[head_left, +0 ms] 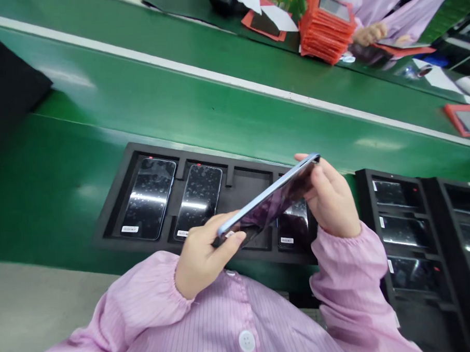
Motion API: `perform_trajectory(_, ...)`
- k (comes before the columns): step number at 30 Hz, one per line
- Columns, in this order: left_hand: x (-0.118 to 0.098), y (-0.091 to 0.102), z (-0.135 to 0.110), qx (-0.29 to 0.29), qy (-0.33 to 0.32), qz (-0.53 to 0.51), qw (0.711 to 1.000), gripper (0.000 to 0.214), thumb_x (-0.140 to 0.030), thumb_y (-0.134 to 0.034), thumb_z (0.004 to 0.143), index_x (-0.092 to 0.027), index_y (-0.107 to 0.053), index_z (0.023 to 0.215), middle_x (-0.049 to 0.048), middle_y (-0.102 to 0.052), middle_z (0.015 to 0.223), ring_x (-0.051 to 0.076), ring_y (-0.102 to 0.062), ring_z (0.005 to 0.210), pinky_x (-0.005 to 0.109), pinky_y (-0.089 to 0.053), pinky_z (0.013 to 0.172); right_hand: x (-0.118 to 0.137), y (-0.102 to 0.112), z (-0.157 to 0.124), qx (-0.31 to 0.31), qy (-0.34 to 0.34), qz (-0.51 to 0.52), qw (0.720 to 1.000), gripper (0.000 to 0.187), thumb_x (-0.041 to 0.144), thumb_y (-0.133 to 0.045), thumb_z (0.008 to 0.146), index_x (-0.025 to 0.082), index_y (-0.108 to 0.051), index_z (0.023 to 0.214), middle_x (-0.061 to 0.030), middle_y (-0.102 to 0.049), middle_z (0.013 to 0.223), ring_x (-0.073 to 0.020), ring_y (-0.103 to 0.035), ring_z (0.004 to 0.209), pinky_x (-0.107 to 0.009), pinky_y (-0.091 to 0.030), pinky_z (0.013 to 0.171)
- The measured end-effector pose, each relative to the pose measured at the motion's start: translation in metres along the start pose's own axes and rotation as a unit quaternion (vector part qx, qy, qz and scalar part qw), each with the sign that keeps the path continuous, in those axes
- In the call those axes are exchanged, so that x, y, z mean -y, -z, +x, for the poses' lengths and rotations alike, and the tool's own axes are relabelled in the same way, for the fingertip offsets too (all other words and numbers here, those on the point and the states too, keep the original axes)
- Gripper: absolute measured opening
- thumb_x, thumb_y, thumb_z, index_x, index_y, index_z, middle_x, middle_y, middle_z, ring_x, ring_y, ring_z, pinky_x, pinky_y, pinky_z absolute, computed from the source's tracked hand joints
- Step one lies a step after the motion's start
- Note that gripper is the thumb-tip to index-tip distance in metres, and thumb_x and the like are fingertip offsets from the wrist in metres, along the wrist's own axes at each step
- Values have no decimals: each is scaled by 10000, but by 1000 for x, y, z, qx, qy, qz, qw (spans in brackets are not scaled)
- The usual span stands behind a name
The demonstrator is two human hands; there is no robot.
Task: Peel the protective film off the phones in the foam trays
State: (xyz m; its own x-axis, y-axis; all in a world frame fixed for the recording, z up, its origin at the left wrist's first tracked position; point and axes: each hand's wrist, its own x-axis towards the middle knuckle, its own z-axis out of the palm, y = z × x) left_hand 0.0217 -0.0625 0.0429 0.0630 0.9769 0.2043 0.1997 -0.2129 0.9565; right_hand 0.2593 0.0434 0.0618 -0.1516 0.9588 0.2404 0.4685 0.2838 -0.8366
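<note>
At the far left, a black object (9, 87) is standing on the green bench (56, 189). Next, a dark tray (251, 183) is holding a first phone (148, 200) and a second phone (200, 198), both lying face up with white labels. The left forearm is slanting in from the lower left, and the left hand (203, 255) is curling partly closed around the near end of a blue-edged phone (271, 200), its thumb lying along the dark face. That phone is hanging tilted above the tray, its edge showing to the camera and its far end pointing up and right. Beneath it, a third phone (294, 228) is lying in the tray. The right hand (333, 197) is reaching up, wrist bent inward, and is pinching the far end between thumb and fingers. Farther right, another tray (366, 191) is holding more phones.
</note>
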Motion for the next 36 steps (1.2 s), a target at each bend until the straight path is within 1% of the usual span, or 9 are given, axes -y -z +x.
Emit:
perform_trajectory(2,10,-7,-3,80,33,50,995,200,-262,-563,976,-199,-664,1137,5,-733,932,187,-704,818,279,-581,724,-1,-4,11,12,-33,25,999,309,494,-591,923,199,-657,986,-43,-715,877,-178,-698,770,-285,-567,683)
perform_trajectory(4,20,-10,-5,128,-4,141,982,238,-354,-543,1007,-191,-656,1138,61,-717,1101,269,-661,1076,416,-549,930,-1,-10,20,43,-33,7,999,246,425,-699,846,187,-669,899,-31,-723,853,-173,-698,772,-272,-557,708)
perform_trajectory(6,27,-9,-7,118,-55,235,963,331,-398,-511,1025,-159,-614,1230,130,-619,1321,334,-506,1308,540,-429,1077,-3,-18,24,82,-9,-30,996,217,384,-707,836,179,-686,904,-33,-736,888,-179,-701,827,-288,-556,787)
perform_trajectory(8,33,-8,-7,90,-74,303,946,411,-385,-493,1033,-128,-527,1352,174,-512,1438,350,-403,1388,570,-371,1109,-8,-29,24,96,8,-54,994,207,371,-678,864,175,-694,927,-40,-744,949,-188,-700,888,-309,-548,851)
perform_trajectory(16,45,-13,-7,113,-58,400,908,592,-429,-496,1001,-90,-373,1469,240,-362,1525,411,-279,1440,610,-273,1122,-33,-60,15,111,144,-137,974,213,285,-570,968,151,-688,1085,-76,-735,1061,-205,-677,989,-346,-524,926)
perform_trajectory(23,44,-15,-4,140,-16,416,898,698,-302,-475,954,-70,-186,1545,231,-324,1555,374,-245,1468,582,-219,1158,-37,-64,28,61,140,-139,978,161,246,-563,980,179,-692,1048,-53,-742,1047,-176,-680,973,-329,-501,919)
perform_trajectory(27,42,-15,-2,165,14,434,886,692,-293,-521,897,-63,-297,1510,214,-293,1575,383,-202,1480,595,-193,1168,-44,-64,24,96,183,-153,967,115,211,-577,966,186,-686,995,-34,-750,984,-180,-664,907,-361,-476,893)
perform_trajectory(32,41,-14,0,166,40,444,880,686,-326,-572,888,-60,-362,1484,256,-208,1591,410,-140,1492,633,-203,1152,-41,-59,13,84,183,-209,957,106,188,-591,935,218,-676,881,-38,-738,1050,-254,-605,1110,-457,-457,980)
perform_trajectory(36,40,-13,1,177,42,436,881,608,-318,-577,910,-99,-418,1454,241,-177,1607,391,-118,1502,632,-187,1158,-35,-45,13,146,176,-140,964,118,139,-579,867,196,-634,781,-74,-690,1211,-273,-590,1231,-492,-472,1053)
